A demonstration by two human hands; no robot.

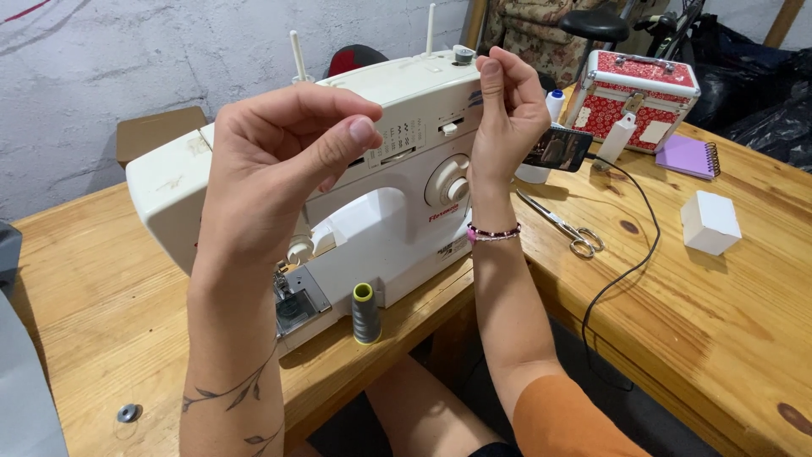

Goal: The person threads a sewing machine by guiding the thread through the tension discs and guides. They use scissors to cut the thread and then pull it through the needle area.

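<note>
Both hands are up in front of a white sewing machine (381,195) that sits on a wooden tabletop (719,313). The left hand (271,161) has its fingers pressed together, thumb on the first finger. The right hand (507,110) is pinched the same way. I cannot tell if a thread runs between them. A grey spool of thread (365,313) stands just in front of the machine. Scissors (567,227), a white box (709,222) and a red case (639,85) lie to the right
</note>
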